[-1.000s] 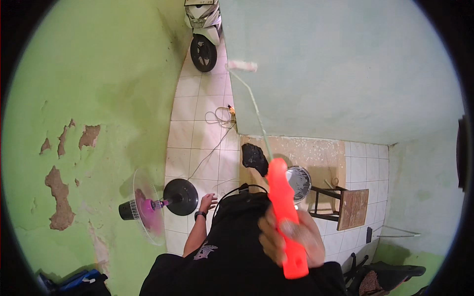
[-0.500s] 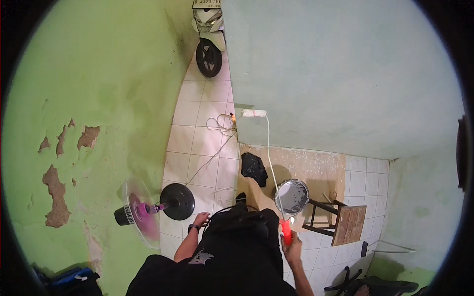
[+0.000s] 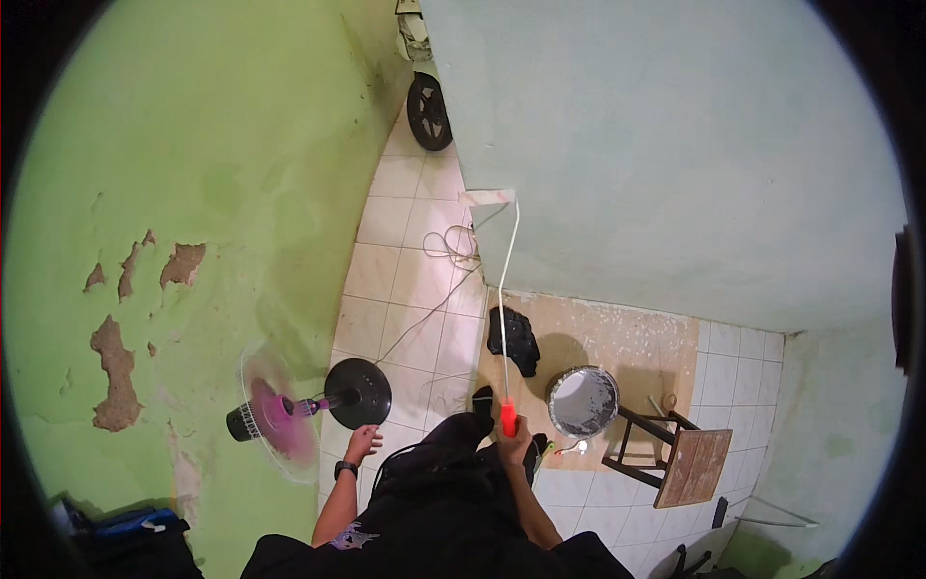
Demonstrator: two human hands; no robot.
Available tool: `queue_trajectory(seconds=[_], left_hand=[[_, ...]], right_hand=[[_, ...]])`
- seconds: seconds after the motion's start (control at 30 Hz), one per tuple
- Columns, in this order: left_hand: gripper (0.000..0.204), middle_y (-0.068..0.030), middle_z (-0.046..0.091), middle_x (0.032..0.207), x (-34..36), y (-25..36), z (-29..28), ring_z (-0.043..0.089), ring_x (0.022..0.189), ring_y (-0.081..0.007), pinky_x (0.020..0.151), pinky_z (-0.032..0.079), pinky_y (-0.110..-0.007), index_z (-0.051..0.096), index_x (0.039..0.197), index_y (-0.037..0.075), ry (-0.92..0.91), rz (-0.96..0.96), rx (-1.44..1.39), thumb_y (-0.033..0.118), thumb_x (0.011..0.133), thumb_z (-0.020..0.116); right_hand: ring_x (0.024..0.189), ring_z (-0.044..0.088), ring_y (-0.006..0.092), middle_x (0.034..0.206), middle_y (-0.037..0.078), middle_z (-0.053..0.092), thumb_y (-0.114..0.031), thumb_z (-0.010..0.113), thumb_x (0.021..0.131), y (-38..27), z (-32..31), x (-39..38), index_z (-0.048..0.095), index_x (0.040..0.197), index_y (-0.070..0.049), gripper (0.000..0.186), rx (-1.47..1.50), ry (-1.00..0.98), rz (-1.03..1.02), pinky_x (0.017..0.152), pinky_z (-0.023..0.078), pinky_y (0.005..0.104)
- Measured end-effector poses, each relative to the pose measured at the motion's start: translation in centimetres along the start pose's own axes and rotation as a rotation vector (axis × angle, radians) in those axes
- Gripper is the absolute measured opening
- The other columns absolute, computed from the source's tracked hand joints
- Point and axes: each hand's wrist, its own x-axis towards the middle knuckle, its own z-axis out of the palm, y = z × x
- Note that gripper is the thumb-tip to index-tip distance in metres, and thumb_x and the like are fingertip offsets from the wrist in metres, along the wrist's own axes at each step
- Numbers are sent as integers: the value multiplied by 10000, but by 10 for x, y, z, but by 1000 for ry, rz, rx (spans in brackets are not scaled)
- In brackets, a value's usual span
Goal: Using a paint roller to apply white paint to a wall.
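Note:
My right hand is closed round the orange-red handle of a paint roller. Its long white rod reaches forward, and the pale roller sleeve is at the left edge of the pale blue-green wall; whether it touches cannot be told. Low on my left, my left hand hangs with loosely bent fingers and holds nothing, near the black base of a fan. Right of the roller handle stands a paint bucket with greyish-white paint inside and smears on its wall.
A wooden stool is right of the bucket. Black cloth or plastic lies on a tan floor sheet. A cable crosses the tiles. The peeling green wall rises at left, with a motorbike wheel far ahead.
The roller and my right hand have moved left, the sleeve ending at the wall's left edge. My left hand has swung left, closer to the fan base. The whole view has shifted slightly.

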Motion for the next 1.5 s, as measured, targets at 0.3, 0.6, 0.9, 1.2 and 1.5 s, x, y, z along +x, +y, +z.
queue_trajectory(seconds=[0.3, 0.6, 0.9, 1.2, 1.5], left_hand=[[334, -75, 648, 975, -3, -46, -7, 630, 764, -172, 617, 483, -324, 531, 1147, 106, -26, -217, 59, 330, 900, 501], [361, -88, 646, 1004, -1, -17, 8, 643, 791, -174, 628, 503, -303, 523, 1186, 93, -14, -21, -63, 336, 935, 435], [358, -107, 632, 1060, 2, -40, 7, 639, 831, -190, 658, 499, -326, 507, 1191, 90, -48, -141, -78, 323, 927, 438], [354, -93, 625, 1050, 10, -34, 4, 615, 850, -194, 693, 497, -342, 494, 1188, 92, -35, -148, -107, 328, 926, 462], [366, -98, 639, 1031, 18, -22, 2, 643, 805, -187, 640, 501, -321, 507, 1204, 108, -29, -107, -99, 343, 929, 451]], right_hand=[[641, 595, 214, 737, 146, 584, -150, 743, 736, -77, 34, 108, 517, 902, -19, 309, 207, 99, -46, 593, 472, 315], [572, 616, 256, 671, 146, 591, -136, 719, 704, -168, 51, 167, 543, 853, -19, 259, 115, 209, -341, 523, 465, 335], [589, 631, 268, 700, 144, 628, -136, 695, 733, -34, 25, 74, 648, 930, -28, 230, 68, 93, -338, 541, 473, 341], [439, 494, 238, 523, 152, 495, -100, 647, 734, -33, 45, 98, 590, 737, -4, 111, 71, 181, -176, 464, 386, 356], [470, 482, 192, 545, 164, 530, -142, 627, 806, -193, 100, 255, 604, 728, 37, 197, 224, 77, -134, 476, 376, 358]])
